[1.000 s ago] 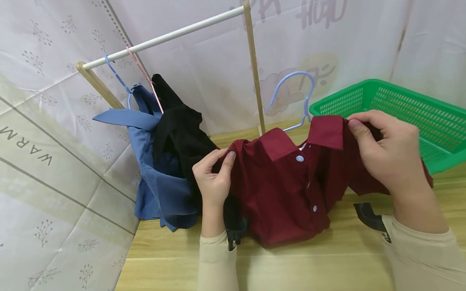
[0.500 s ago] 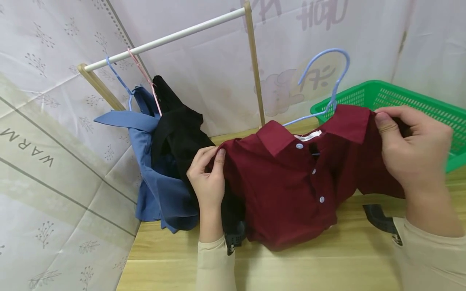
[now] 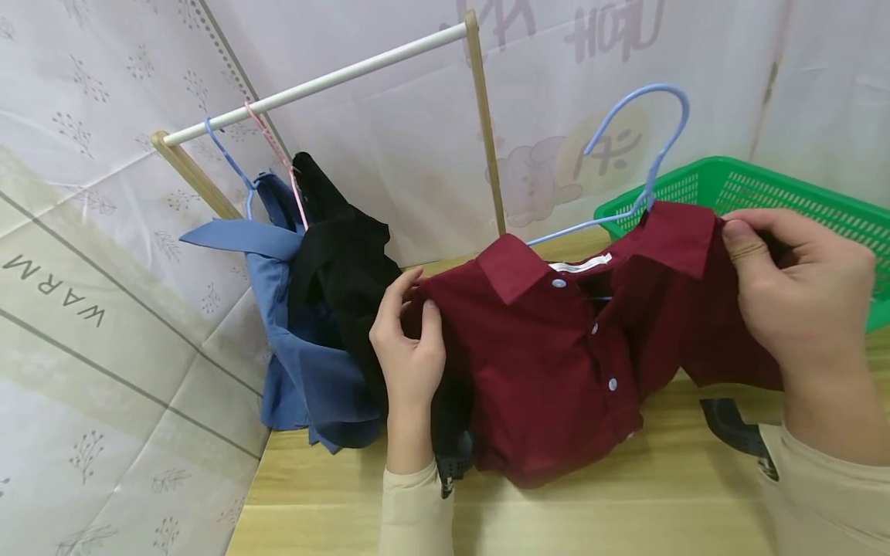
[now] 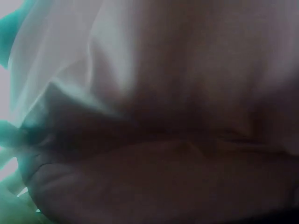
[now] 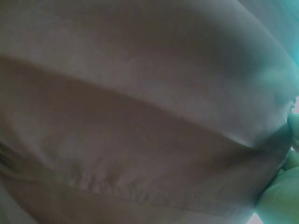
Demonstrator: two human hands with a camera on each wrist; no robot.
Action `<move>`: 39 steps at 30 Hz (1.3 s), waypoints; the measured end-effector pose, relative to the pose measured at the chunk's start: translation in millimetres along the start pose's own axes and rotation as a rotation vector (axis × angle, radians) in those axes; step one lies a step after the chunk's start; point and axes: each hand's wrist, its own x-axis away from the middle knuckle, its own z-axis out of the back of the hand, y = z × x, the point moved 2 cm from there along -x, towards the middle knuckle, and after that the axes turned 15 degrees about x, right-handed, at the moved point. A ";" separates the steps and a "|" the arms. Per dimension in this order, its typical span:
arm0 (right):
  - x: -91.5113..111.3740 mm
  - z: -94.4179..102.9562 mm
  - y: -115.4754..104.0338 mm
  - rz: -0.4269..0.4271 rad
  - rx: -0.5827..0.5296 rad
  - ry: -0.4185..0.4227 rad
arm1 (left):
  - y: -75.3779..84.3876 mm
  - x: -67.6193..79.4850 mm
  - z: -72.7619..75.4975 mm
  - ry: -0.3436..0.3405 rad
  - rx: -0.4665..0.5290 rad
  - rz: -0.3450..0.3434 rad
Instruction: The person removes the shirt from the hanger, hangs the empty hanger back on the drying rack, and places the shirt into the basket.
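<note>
A maroon button-up shirt (image 3: pixel 542 363) with a pointed collar is held up in the head view. A blue hanger (image 3: pixel 674 147) sits inside its neck, its hook rising above the collar. My right hand (image 3: pixel 806 286) pinches the shirt by the shoulder at right, thumb in front. At the opposite shoulder, my left hand (image 3: pixel 410 347) has its thumb and fingers curled loosely round the cloth, the index finger raised. The shirt's cloth (image 4: pixel 163 116) fills most of the left wrist view, and likewise the cloth (image 5: pixel 131 116) in the right wrist view. Hanger ends are hidden under the fabric.
A rack with a white rail (image 3: pixel 334 77) stands at the back left. On it hang a blue garment (image 3: pixel 327 378) and a black garment (image 3: pixel 348 255), close beside my left hand. Behind my right hand is a green basket (image 3: pixel 723 174). The wooden tabletop (image 3: pixel 556 517) lies below.
The hanger's hook has risen and shifted right, and the collar has spread, showing the white label. My right hand has moved right with its shoulder. My left thumb and index finger have loosened apart.
</note>
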 end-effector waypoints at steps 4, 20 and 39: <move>2.0 -0.7 0.9 0.004 0.007 -0.006 | 9.0 -1.1 -2.6 -0.027 -0.067 -0.134; 5.9 -4.3 -3.5 0.243 0.020 -0.028 | 1.7 3.2 1.2 0.060 -0.145 -0.096; 11.8 -4.1 -12.6 0.130 -0.026 -0.076 | -8.2 7.7 -12.7 0.234 0.513 0.353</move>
